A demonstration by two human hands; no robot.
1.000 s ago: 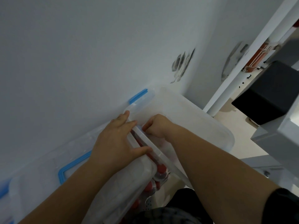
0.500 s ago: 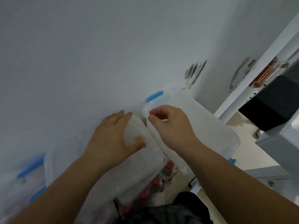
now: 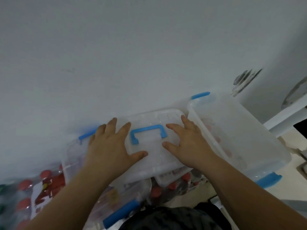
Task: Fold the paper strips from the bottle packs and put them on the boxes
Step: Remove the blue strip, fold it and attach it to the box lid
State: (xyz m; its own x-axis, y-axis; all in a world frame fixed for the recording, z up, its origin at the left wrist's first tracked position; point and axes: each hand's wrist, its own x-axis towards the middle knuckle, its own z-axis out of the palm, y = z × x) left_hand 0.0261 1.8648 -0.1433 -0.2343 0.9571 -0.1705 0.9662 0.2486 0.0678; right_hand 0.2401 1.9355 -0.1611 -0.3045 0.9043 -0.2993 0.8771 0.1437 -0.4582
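Currently, hands: left hand (image 3: 110,147) and right hand (image 3: 187,143) lie palm-down, fingers spread, on the clear plastic lid with a blue carry handle (image 3: 154,143); one each side of the handle, pressing rather than grasping, nothing clasped.
Lid: sits skewed on the clear plastic box beneath it (image 3: 73,156), its near edge overhanging; I judge it not yet seated.
Paper strips: none visible anywhere; I cannot tell where they are. Task seems stalled at box handling, no folding shown.
Bottle packs: shrink-wrapped packs of red-capped bottles (image 3: 41,185) at near left, more red caps (image 3: 172,185) under the lid's near edge.
Second box: larger clear plastic tub with blue clips (image 3: 240,130) stands just right of the lid, touching or nearly touching its right edge.
Risk 1: uneven pressing could tip the skewed lid off toward the near side, onto the bottles.
Risk 2: lid corner may catch on the right tub's rim, jamming instead of seating.
Risk 3: box rests on soft, uneven packs, I judge; pushing down could rock it or shift the stack.
Obstacles: white wall (image 3: 132,55) close behind leaves no room to slide things farther; blue latch (image 3: 120,214) on a box at near centre crowds the person's body.
Surroundings: white shelf frame (image 3: 285,117) at far right, blurred.
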